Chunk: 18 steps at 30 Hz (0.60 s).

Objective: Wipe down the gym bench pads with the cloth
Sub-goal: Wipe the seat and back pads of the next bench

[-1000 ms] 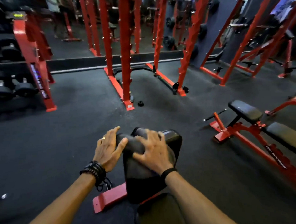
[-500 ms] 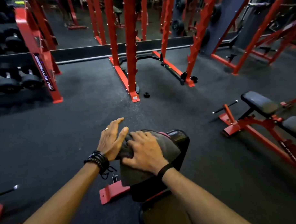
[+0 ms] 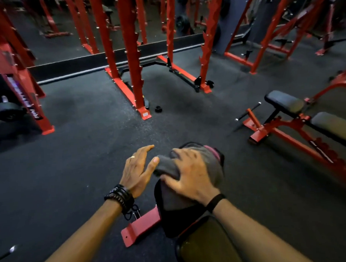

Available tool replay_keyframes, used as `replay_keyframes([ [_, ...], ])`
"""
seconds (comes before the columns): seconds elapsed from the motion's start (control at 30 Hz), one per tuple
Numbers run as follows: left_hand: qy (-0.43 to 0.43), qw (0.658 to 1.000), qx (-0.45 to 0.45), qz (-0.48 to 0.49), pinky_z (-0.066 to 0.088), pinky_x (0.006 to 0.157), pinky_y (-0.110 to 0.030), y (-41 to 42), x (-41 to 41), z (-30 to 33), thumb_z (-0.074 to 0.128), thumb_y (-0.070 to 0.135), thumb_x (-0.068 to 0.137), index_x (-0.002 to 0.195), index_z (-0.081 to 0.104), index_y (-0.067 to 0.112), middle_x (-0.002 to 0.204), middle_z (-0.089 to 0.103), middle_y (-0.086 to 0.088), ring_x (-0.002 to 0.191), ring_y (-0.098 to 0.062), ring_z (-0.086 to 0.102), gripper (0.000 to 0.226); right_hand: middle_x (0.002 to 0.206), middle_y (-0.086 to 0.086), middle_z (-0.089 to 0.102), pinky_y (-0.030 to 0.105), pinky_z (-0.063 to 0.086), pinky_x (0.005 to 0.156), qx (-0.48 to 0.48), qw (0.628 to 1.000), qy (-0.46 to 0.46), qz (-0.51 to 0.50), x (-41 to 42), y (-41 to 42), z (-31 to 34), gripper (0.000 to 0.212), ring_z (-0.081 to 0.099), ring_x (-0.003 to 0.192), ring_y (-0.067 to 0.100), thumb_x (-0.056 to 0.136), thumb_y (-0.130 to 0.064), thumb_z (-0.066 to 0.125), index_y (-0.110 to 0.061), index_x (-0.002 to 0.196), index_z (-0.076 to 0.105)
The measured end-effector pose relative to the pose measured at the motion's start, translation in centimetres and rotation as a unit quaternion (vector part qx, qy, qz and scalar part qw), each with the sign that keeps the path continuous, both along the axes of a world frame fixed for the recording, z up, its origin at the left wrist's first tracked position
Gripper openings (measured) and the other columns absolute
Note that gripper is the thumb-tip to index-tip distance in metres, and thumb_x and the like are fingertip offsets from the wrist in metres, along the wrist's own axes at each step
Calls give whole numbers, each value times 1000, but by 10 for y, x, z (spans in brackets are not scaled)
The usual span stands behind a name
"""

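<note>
A grey cloth [image 3: 213, 167] lies draped over the far end of the black bench pad [image 3: 172, 226] right in front of me. My right hand [image 3: 191, 179] presses down flat on the cloth with its fingers spread. My left hand [image 3: 137, 171] rests against the pad's left side, fingers straight, and its thumb touches the bunched edge of the cloth. A second pad [image 3: 203, 245] of the same bench shows below my right forearm. Most of the pad's top is hidden under the cloth and my hand.
The bench's red foot [image 3: 140, 228] sticks out left on the dark rubber floor. Another red bench [image 3: 285, 102] stands to the right. Red rack posts [image 3: 130, 54] rise ahead, a small black collar [image 3: 158, 109] lies by one post, and a dumbbell rack [image 3: 26, 100] stands far left.
The cloth has spread further over the pad's end under my right hand, which slid slightly back and right. My left hand stays beside the pad. The view has shifted a little.
</note>
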<state>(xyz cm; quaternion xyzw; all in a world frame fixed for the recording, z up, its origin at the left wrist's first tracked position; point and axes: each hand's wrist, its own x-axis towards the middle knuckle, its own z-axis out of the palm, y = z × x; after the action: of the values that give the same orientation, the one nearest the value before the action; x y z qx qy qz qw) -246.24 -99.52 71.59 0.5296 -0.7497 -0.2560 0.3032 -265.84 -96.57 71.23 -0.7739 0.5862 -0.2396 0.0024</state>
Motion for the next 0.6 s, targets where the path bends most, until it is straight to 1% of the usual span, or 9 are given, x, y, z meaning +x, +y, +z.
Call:
replay_keyframes([
  [0.07,11,999,-1,-34,38,105,-48,-8,-16,1,29,63,90,140,45,23,138,50,8,121,-16,51,66,138,4,53,51,30,110,2,1000,2,-7,16,16,-5,64,47,128,26,75,-66,57,-23,122,62],
  [0.13,14,998,-7,-63,38,105,-48,-14,-35,4,30,61,90,140,45,23,136,47,13,120,-15,51,64,144,3,48,57,22,114,5,998,-14,-62,19,20,-9,65,42,135,25,74,-64,55,-29,129,54],
  [0.23,14,996,-30,-82,37,106,-48,-21,-60,5,32,58,92,141,44,22,138,49,7,122,-17,49,61,148,-1,45,63,17,113,26,982,-49,-183,4,12,-8,59,36,139,24,74,-65,49,-34,124,58],
  [0.3,5,994,-57,-89,35,109,-49,-28,-75,2,34,55,93,142,42,20,143,48,1,129,-20,47,61,149,0,44,61,22,110,51,959,-109,-257,-19,0,-8,63,34,140,24,72,-64,43,-32,123,61],
  [0.37,-10,994,-58,-97,29,115,-46,-33,-84,2,33,57,93,146,39,18,151,41,-1,139,-19,38,66,142,1,49,52,35,107,73,930,-193,-304,-47,-18,-13,66,41,133,26,70,-63,41,-29,124,62],
  [0.43,-35,991,-41,-121,23,119,-43,-37,-99,2,29,61,92,150,35,21,157,33,3,145,-13,28,70,123,3,62,44,47,95,126,882,-313,-329,-77,-35,-14,54,55,117,28,74,-60,48,-26,112,66],
  [0.5,-63,986,-33,-153,21,120,-43,-42,-116,3,27,65,91,152,30,24,159,27,5,146,-10,23,74,104,5,70,41,52,84,172,811,-437,-351,-95,-49,-12,37,64,102,31,80,-52,56,-21,96,67],
  [0.53,-73,983,-29,-167,21,120,-44,-45,-124,3,26,68,90,153,28,24,160,25,6,146,-10,23,77,100,5,70,41,52,83,171,798,-455,-358,-98,-52,-12,32,65,100,31,81,-48,57,-20,92,67],
  [0.6,-73,979,-19,-191,22,120,-45,-49,-134,3,25,76,88,155,23,23,161,22,6,147,-10,22,85,109,1,67,40,49,91,97,847,-393,-345,-90,-45,-16,32,61,107,26,82,-47,56,-23,102,65],
])
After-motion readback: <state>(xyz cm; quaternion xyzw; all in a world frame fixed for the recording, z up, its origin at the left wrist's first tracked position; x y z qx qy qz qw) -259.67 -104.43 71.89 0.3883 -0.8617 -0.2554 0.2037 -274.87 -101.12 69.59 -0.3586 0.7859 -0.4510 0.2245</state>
